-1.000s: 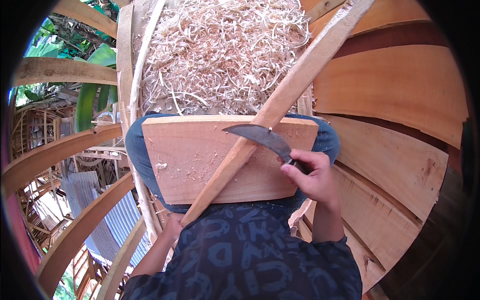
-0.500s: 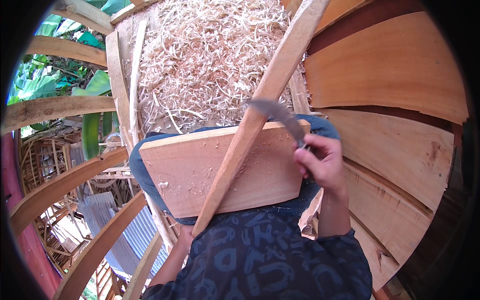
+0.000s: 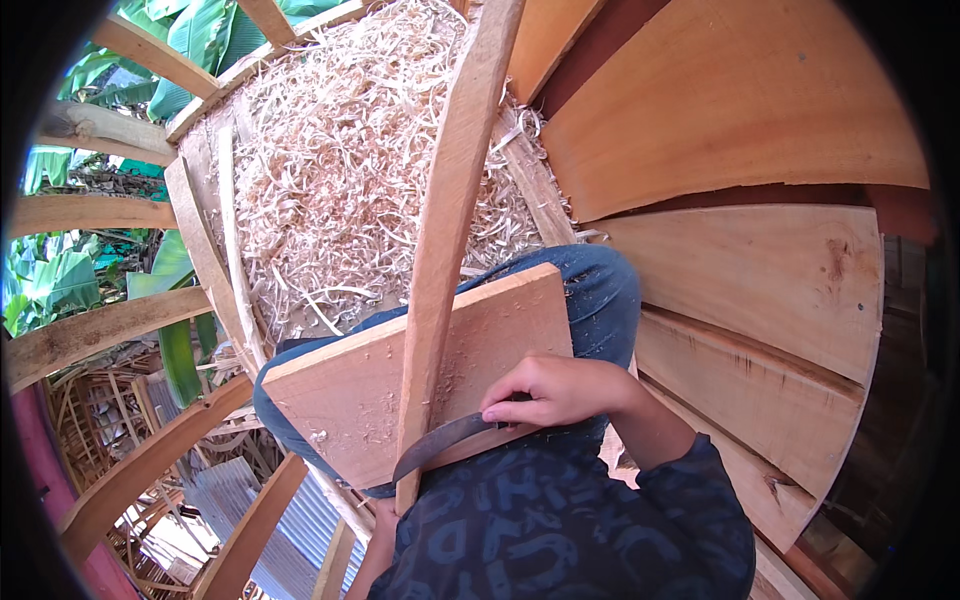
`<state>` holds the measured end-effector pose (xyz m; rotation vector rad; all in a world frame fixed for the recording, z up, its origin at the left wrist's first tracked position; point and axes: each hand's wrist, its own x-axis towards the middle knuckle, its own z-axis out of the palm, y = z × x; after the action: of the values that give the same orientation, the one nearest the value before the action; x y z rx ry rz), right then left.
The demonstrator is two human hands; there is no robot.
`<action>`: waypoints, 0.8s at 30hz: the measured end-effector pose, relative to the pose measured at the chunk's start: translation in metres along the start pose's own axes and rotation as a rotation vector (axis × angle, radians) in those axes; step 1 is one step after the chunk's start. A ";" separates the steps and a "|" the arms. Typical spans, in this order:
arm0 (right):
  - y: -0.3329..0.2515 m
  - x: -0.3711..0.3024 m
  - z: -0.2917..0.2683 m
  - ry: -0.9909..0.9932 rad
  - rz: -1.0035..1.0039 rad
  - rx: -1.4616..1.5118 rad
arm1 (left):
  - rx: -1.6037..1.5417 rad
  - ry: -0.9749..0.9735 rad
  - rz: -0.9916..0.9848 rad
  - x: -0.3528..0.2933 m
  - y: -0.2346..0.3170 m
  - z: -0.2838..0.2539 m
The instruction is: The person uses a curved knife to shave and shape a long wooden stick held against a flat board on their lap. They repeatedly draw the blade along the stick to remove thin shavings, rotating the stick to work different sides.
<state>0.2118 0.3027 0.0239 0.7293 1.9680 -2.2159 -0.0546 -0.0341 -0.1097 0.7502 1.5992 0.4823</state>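
Note:
A long wooden strip (image 3: 436,220) slants across a thick wooden board (image 3: 505,330) that rests on my lap over blue jeans. My left hand (image 3: 384,518) is closed at the strip's near end, most of its fingers hidden behind the wood and my shirt. In my right hand (image 3: 560,388) is a knife with a dark curved blade (image 3: 445,440). Its blade crosses the strip close to the near end, above the board's lower edge. The handle is mostly covered by my fingers. Small shavings lie on the board's face.
Curly wood shavings (image 3: 340,170) heap up on the floor ahead. Wide planks (image 3: 740,130) form a wall at the right. Along the left runs a railing of wooden slats (image 3: 110,325), with banana leaves (image 3: 190,50) and corrugated sheets (image 3: 235,515) beyond it.
My right hand with the knife has come down and left, from above the board's right side to the strip's near end. The strip stands steeper, and the whole view has turned somewhat.

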 end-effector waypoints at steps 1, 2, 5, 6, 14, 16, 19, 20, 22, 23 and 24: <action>0.002 0.001 0.001 -0.031 -0.008 -0.011 | -0.003 -0.004 0.002 0.000 0.000 -0.001; 0.004 -0.003 -0.001 0.047 -0.033 -0.029 | -0.001 -0.015 0.009 0.001 0.000 -0.001; 0.012 -0.006 -0.006 0.180 -0.089 -0.048 | -0.001 -0.016 0.000 -0.005 -0.001 -0.003; 0.014 -0.006 -0.003 0.191 -0.080 -0.046 | -0.003 -0.019 0.002 -0.005 0.000 -0.004; 0.010 0.009 0.001 0.149 -0.060 -0.134 | 0.001 -0.017 -0.011 -0.005 -0.003 -0.018; 0.015 0.004 0.000 0.139 -0.085 -0.111 | 0.024 -0.049 0.004 0.007 0.003 -0.021; 0.020 -0.001 0.005 0.038 -0.061 -0.098 | 0.097 -0.077 0.003 0.030 0.015 -0.029; 0.021 -0.003 0.005 0.022 -0.126 -0.125 | 0.129 -0.082 0.001 0.043 0.021 -0.029; 0.015 -0.004 -0.002 0.172 -0.206 -0.066 | 0.191 -0.077 -0.002 0.074 0.033 -0.025; 0.021 -0.001 0.000 0.395 -0.301 0.038 | 0.220 -0.093 0.003 0.093 0.041 -0.020; 0.013 0.002 -0.007 0.497 -0.291 0.010 | 0.245 -0.094 0.011 0.107 0.048 -0.015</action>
<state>0.2172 0.3079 0.0110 1.1556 2.4227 -2.3768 -0.0648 0.0766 -0.1504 0.9524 1.5826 0.2572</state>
